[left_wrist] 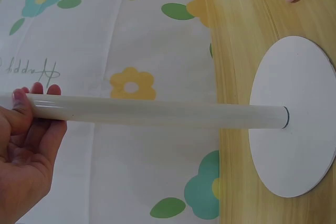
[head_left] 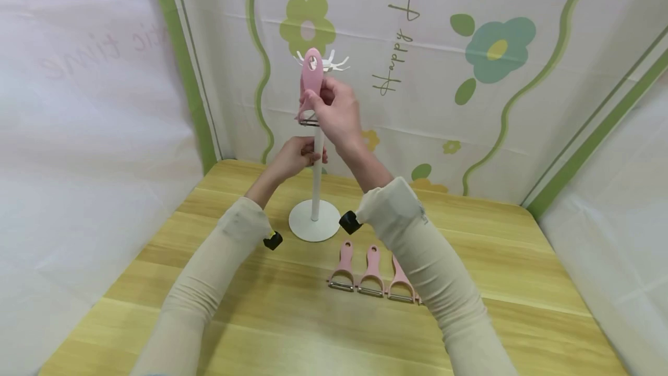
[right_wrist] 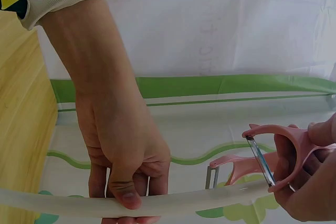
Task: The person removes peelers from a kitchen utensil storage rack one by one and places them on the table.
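A white stand has a slim pole (head_left: pixel 316 184), a round base (head_left: pixel 300 224) and curved hooks (head_left: pixel 338 65) at its top. My left hand (head_left: pixel 291 158) grips the pole below the hooks, its thumb and fingers around it in the left wrist view. By the hooks, my right hand (head_left: pixel 340 114) pinches a pink peeler (head_left: pixel 312 77), handle up and blade down. The peeler's handle hole lies in front of the hooks; whether a hook passes through it I cannot tell. A second pink peeler (right_wrist: pixel 245 166) shows behind the held one in the right wrist view, its handle end hidden.
Several pink peelers (head_left: pixel 372 263) lie in a row on the wooden table (head_left: pixel 250 318), right of the base and partly behind the right sleeve (head_left: pixel 433 260). A flowered cloth (head_left: pixel 407 120) hangs behind the table, with pale cloth (head_left: pixel 94 132) at the left side.
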`<state>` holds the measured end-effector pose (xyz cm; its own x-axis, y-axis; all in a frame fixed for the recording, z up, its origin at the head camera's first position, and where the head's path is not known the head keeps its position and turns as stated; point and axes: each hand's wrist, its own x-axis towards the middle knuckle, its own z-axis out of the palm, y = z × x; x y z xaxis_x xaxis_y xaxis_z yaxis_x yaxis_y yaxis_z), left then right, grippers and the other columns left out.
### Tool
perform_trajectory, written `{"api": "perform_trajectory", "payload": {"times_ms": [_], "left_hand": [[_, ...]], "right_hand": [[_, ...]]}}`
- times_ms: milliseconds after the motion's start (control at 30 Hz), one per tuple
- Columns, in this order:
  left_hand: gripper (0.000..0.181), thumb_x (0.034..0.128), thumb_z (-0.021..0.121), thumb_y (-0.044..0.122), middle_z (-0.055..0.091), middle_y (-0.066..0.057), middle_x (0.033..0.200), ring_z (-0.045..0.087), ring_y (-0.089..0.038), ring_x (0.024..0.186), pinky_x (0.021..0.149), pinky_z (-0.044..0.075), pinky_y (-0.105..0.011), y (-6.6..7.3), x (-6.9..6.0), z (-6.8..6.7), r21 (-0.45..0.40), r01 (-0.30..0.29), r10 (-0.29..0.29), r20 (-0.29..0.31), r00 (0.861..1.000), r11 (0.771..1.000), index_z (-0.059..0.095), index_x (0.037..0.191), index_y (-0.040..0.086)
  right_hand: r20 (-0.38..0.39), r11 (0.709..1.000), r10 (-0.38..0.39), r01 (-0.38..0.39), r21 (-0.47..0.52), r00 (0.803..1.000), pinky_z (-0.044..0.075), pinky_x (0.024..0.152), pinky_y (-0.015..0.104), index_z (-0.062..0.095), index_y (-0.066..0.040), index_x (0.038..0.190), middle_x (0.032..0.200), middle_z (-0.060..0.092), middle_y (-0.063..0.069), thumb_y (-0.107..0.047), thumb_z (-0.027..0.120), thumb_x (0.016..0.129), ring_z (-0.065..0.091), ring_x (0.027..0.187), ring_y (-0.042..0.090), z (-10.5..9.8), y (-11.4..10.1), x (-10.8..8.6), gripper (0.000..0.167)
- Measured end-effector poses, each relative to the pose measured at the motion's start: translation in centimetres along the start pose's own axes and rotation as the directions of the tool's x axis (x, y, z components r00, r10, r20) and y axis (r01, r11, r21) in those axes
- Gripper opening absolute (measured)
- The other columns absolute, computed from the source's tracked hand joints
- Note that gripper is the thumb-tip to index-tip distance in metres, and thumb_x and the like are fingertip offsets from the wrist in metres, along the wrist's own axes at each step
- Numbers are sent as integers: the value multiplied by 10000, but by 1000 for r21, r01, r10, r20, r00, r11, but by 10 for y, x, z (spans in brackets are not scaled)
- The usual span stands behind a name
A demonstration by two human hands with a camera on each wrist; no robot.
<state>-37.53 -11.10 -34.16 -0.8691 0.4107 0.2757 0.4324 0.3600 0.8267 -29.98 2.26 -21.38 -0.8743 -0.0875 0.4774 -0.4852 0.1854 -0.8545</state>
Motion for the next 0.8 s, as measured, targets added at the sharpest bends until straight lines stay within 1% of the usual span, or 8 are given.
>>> {"api": "perform_trajectory", "payload": {"times_ms": [100,167,333,500,600,700,800], "left_hand": [[149,998,579,48,728,-148,1018,693,-249,1012,841,553,-331,1,0,1,-9,7,-7,-3,1000,1000,661,1117,14],[151,999,580,55,731,-154,1014,697,-251,1015,838,553,-326,2,0,0,-6,1,-1,-11,1000,1000,666,1114,11],[154,999,575,49,730,-173,1025,704,-265,1026,844,561,-327,5,-1,0,-2,-11,11,-17,1000,1000,670,1113,5],[185,998,567,28,725,-199,1060,705,-274,1043,913,580,-356,6,-1,0,-34,7,-7,-11,1000,999,657,1148,-33],[195,1000,562,22,723,-205,1075,704,-278,1051,932,576,-374,6,-2,-2,-26,10,-10,-16,1000,1000,652,1161,-41],[195,999,561,19,720,-211,1081,705,-291,1055,941,573,-394,7,-4,-5,-24,14,-14,-24,1000,1000,654,1160,-41],[198,998,564,18,720,-213,1079,705,-300,1056,947,569,-413,7,-7,-7,-21,17,-18,-30,999,1000,655,1161,-46]], "right_hand": [[8,999,-7,6,37,1000,569,887,268,656,40,1156,1067,722,197,-57,617,978,700,972,195,-7,-2,-3,206],[18,998,-11,10,58,1000,569,898,276,652,47,1135,1057,722,207,-45,611,979,702,965,199,-13,-2,-6,186],[51,997,-30,26,77,998,574,920,304,635,45,1133,1005,719,193,-46,590,991,702,917,182,-34,7,-18,175],[58,998,-23,20,54,998,589,893,308,635,56,1125,931,738,137,-70,593,994,723,887,169,-58,20,-31,186],[49,999,-5,3,38,999,598,862,299,637,66,1119,882,742,63,-87,598,991,736,878,168,-70,26,-38,204],[48,999,9,-11,49,999,600,848,296,634,84,1121,848,737,10,-86,600,985,740,860,162,-80,30,-45,219],[52,998,11,-15,66,999,601,836,282,631,98,1115,831,738,-4,-67,605,980,740,836,139,-88,34,-52,215]]}}
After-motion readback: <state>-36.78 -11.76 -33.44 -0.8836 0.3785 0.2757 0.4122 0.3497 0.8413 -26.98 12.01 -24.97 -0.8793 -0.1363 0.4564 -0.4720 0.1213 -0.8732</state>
